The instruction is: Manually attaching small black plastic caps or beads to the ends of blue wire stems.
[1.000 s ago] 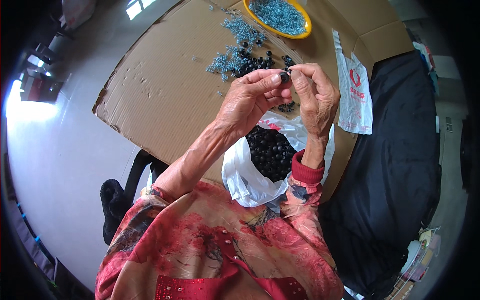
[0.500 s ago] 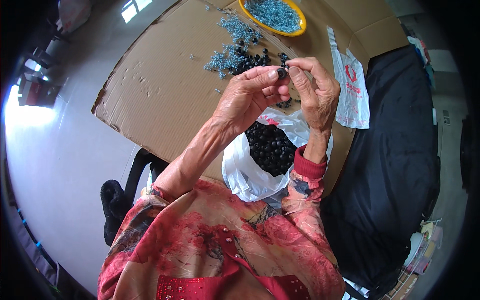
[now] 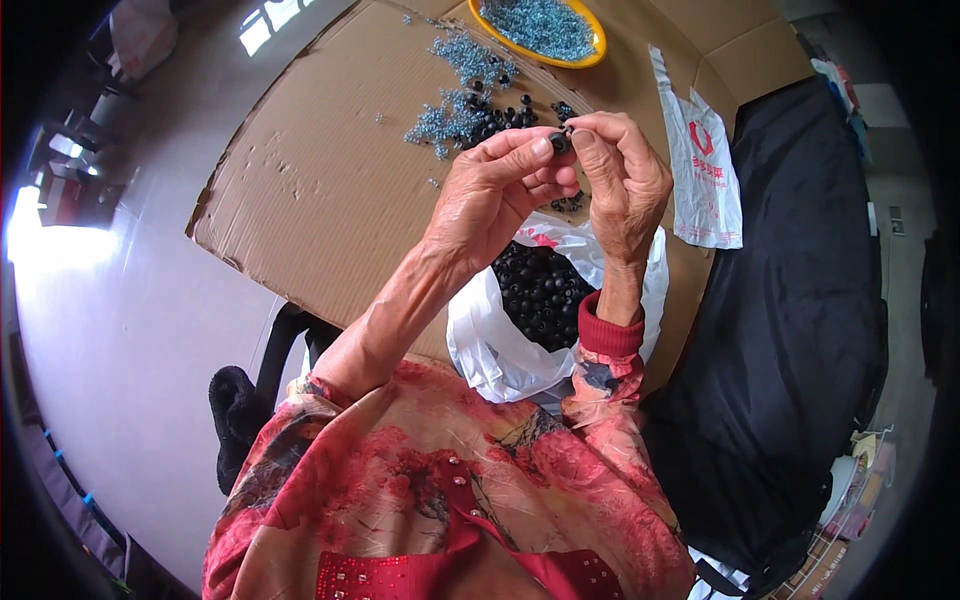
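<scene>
Between the thumb and fingertips of my left hand (image 3: 480,190) is a round black bead-like piece (image 3: 560,144) with a hollow showing. My right hand (image 3: 628,180) meets it from the right, its thumb and forefinger pinched on a tiny dark bit at the piece's upper edge; what that bit is I cannot make out. Below the hands sits an open white plastic bag (image 3: 480,345) full of similar black pieces (image 3: 540,300). Beyond my fingers, loose black pieces (image 3: 512,117) lie beside scattered small blue-grey bits (image 3: 440,122).
A yellow oval bowl (image 3: 597,52) of blue-grey bits stands at the far edge. The work surface is brown cardboard (image 3: 300,150). To the right lie a flat white plastic bag (image 3: 708,190) and a large black cloth (image 3: 780,290). A wire rack (image 3: 850,510) stands at the lower right.
Both hands keep their pinch on the black piece. The right fingers have shifted slightly, and a small dark bit shows at their tips. The whole view has moved a little.
</scene>
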Demonstrator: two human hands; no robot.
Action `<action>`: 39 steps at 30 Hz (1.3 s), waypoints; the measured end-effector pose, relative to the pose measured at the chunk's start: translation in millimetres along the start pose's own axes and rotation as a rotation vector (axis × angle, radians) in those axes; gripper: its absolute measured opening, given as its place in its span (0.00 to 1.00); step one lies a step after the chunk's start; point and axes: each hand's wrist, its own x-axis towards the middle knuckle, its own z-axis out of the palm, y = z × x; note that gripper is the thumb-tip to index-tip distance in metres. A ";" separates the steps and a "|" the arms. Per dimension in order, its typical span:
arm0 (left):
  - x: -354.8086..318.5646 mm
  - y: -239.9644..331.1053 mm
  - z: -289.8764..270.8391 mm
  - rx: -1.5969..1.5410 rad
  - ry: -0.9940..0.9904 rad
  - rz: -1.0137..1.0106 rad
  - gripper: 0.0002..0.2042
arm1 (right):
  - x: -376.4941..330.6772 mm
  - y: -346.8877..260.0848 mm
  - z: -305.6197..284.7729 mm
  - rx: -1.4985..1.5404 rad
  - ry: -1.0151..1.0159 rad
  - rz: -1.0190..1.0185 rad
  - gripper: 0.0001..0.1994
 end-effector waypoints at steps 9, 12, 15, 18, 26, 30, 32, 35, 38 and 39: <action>1.6 -1.4 -6.5 -0.021 0.053 -0.001 0.10 | -3.1 -5.4 -6.5 -0.230 -0.095 -0.222 0.12; 3.2 -3.6 -8.4 -0.040 0.043 -0.004 0.09 | -4.2 -0.8 -4.5 -0.267 -0.089 -0.219 0.14; 5.3 -6.1 -17.9 -0.046 -0.024 -0.026 0.09 | -5.6 6.3 -3.3 -0.230 -0.077 -0.214 0.14; 4.6 -8.0 -17.5 -0.019 0.024 -0.040 0.09 | -9.8 14.5 -1.3 -0.227 -0.057 -0.248 0.14; 3.4 -6.1 -11.5 0.024 0.015 -0.036 0.10 | -7.5 15.0 -5.7 0.112 -0.041 0.014 0.06; 4.1 -6.2 -12.6 0.042 0.010 -0.049 0.10 | -8.9 13.7 -3.0 0.302 -0.030 0.138 0.04; 3.3 -6.2 -7.9 0.023 0.030 -0.047 0.11 | -9.5 16.8 -3.1 0.307 -0.032 0.123 0.04; 2.1 -6.4 -4.1 0.008 0.057 -0.044 0.12 | -9.2 21.1 -3.8 0.354 -0.043 0.114 0.04; 2.5 -7.0 -7.5 0.021 0.049 -0.050 0.11 | -10.7 24.1 -3.1 0.419 -0.049 0.154 0.04; 2.7 -6.9 -9.3 0.032 0.036 -0.056 0.10 | -10.8 24.4 -2.7 0.445 -0.048 0.186 0.04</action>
